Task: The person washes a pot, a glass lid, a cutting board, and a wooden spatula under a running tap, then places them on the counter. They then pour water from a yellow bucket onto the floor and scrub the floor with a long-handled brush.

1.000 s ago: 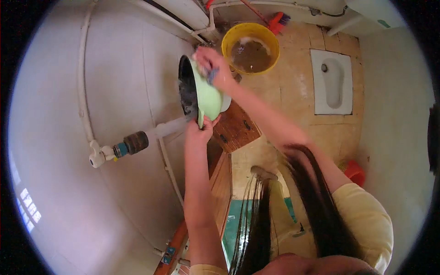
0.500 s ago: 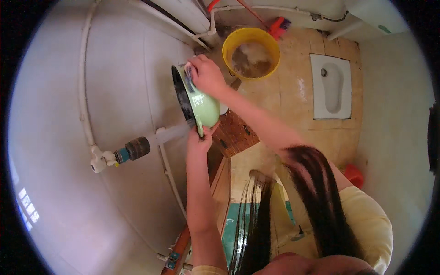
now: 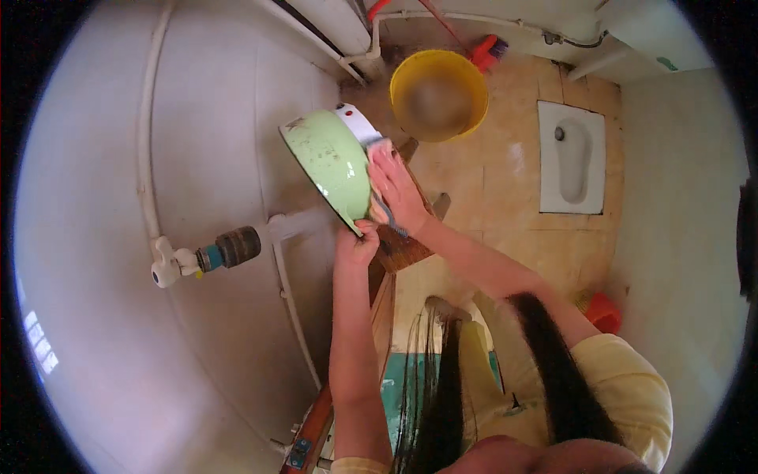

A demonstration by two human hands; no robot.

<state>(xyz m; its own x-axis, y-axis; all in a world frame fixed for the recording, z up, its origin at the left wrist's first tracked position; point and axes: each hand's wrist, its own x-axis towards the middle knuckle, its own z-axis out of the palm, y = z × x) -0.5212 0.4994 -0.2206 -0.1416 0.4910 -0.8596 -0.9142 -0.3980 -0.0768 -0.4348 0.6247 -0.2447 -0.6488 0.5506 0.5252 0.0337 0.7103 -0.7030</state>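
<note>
A light green enamel bowl or pot (image 3: 332, 154) with a dark rim is held on its side, its rounded outside facing up and right. Dark scuffs mark its surface. At the lower end, my left hand (image 3: 359, 243) pinches its rim or handle; which one I cannot tell. Against the bowl's right side my right hand (image 3: 396, 188) presses a greyish-blue and pale cloth (image 3: 382, 209), fingers laid over it. Behind the bowl a white object with a red dot (image 3: 357, 124) shows in part, its kind unclear. A wooden stool (image 3: 407, 249) stands below my hands.
A yellow bucket (image 3: 439, 95) of murky water stands on the tiled floor, a red brush (image 3: 488, 54) behind it. A squat toilet (image 3: 572, 158) lies to the right, and a red container (image 3: 603, 314) nearer. On the left wall is a tap (image 3: 209, 257) with pipes.
The bowl has turned so its outside faces more upward and its inside is hidden. My right hand has moved from its far rim down along its right side with the cloth.
</note>
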